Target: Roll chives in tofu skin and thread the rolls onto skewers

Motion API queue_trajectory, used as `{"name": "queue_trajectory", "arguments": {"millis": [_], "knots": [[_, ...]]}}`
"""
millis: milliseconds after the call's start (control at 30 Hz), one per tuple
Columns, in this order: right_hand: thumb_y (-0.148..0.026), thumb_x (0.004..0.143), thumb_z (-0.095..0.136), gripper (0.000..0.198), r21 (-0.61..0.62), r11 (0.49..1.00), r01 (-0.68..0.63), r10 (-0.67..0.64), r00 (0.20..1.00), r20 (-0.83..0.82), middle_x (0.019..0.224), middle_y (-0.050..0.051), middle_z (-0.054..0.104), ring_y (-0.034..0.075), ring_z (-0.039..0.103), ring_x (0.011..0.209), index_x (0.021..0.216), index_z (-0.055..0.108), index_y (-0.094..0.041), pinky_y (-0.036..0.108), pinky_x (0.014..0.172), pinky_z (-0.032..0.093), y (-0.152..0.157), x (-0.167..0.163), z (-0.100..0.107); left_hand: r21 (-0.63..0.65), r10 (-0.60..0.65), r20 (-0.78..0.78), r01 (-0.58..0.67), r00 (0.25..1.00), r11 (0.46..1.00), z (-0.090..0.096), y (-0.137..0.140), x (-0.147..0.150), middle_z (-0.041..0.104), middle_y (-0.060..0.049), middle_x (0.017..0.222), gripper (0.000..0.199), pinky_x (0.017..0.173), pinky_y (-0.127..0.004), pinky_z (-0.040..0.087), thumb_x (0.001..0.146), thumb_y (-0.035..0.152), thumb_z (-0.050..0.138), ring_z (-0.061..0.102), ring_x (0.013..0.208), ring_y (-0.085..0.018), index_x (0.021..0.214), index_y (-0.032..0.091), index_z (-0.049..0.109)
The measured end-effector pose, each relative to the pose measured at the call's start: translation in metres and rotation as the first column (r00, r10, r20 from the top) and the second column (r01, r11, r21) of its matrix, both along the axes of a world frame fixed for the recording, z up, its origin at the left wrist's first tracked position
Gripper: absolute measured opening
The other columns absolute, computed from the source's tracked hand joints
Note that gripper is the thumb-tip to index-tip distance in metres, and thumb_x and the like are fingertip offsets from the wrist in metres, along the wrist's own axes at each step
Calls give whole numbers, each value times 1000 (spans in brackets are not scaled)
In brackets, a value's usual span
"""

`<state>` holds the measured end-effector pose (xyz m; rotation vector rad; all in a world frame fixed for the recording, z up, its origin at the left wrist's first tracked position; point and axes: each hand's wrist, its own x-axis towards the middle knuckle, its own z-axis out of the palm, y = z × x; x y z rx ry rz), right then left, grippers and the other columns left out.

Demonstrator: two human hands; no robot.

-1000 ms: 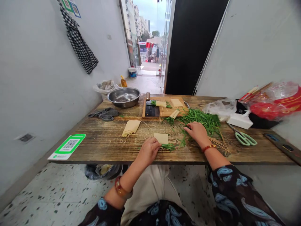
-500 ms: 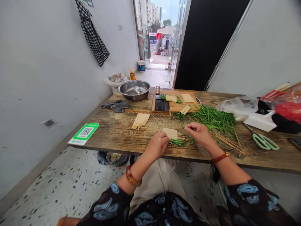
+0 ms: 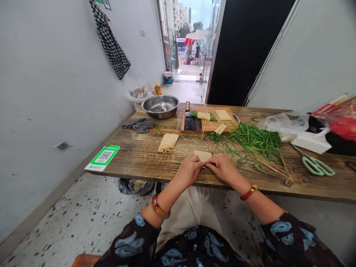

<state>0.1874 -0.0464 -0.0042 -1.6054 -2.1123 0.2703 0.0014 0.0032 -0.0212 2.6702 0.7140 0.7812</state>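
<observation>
On the near part of the wooden table, my left hand (image 3: 189,170) and my right hand (image 3: 223,167) meet at the near edge of a beige tofu sheet (image 3: 203,155). Both are closed, fingertips pinched on that edge, side by side. Green chive stems (image 3: 206,168) lie under the fingers, mostly hidden. To the left rests a stack of tofu sheets (image 3: 168,142) with thin strips at its near end. Beyond my right hand are a pile of chives (image 3: 254,139), thin bamboo skewers (image 3: 268,167) and rolled tofu sheets with chives (image 3: 219,129).
A cutting board (image 3: 214,128) at the back holds a cleaver (image 3: 191,123), a chive roll (image 3: 204,116) and more tofu sheets (image 3: 223,115). A steel basin (image 3: 160,106) and grey cloth (image 3: 139,125) stand left. Green-handled scissors (image 3: 318,166) and plastic bags (image 3: 285,124) lie right.
My right hand has come left and down from above the table to the tofu sheet, next to my left hand. The left hand stays at the sheet's near edge.
</observation>
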Motion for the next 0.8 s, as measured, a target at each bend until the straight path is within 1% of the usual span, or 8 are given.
{"name": "queue_trajectory", "arguments": {"millis": [100,167,267,367,500,600,700,800], "knots": [[-25,94,47,28,19,997,-69,68,996,52,77,5,65,18,56,77,79,69,-19,31,74,40,-8,-1,3,-9,-6,1,6,1000,1000,0,0,0,58,-7,84,26,74,-30,43,92,20,44,53,84,-18,93,20,69],[-28,95,46,26,37,996,-82,80,995,59,81,6,65,19,55,81,89,70,-19,32,76,40,-14,-2,4,-23,-2,4,2,1000,1000,0,0,0,58,-7,84,25,74,-30,44,92,20,44,53,84,-18,93,20,70],[-32,92,52,23,103,993,-57,46,994,99,89,8,65,21,53,86,102,68,-19,34,78,41,-23,-5,0,-48,7,15,-6,1000,999,-1,1,1,58,-6,83,24,74,-30,44,92,20,46,54,83,-18,93,20,70],[-26,92,50,20,154,988,-16,-1,995,105,88,8,64,22,52,86,98,69,-21,35,78,41,-25,-8,-7,-63,11,18,-10,1000,998,-2,1,1,58,-6,85,23,76,-30,45,91,19,47,54,85,-18,96,21,70],[-25,92,52,20,154,988,22,-13,998,-59,85,6,64,20,53,83,86,71,-22,34,76,42,-18,-7,-14,-73,21,-6,-22,1000,997,1,2,2,59,-6,87,22,78,-31,45,89,18,50,55,87,-18,99,23,69],[-26,90,55,19,140,989,47,-22,984,-175,80,4,65,20,55,80,81,71,-23,34,75,42,-14,-5,-16,-60,64,-43,-66,997,996,5,1,3,60,-6,90,20,78,-32,43,88,19,52,55,89,-19,97,23,69],[-27,89,57,17,127,990,67,-35,970,-240,79,4,66,19,57,81,81,71,-23,33,75,43,-13,-5,-17,-58,127,-79,-132,989,990,9,-2,4,61,-5,89,17,77,-32,41,89,20,51,55,89,-20,91,22,68],[-27,88,58,16,114,990,78,-46,964,-262,79,4,67,19,58,79,81,72,-22,33,75,42,-12,-5,-17,-81,167,-77,-173,983,982,12,-3,6,62,-4,89,14,76,-32,40,89,21,50,56,89,-19,86,21,65]]}}
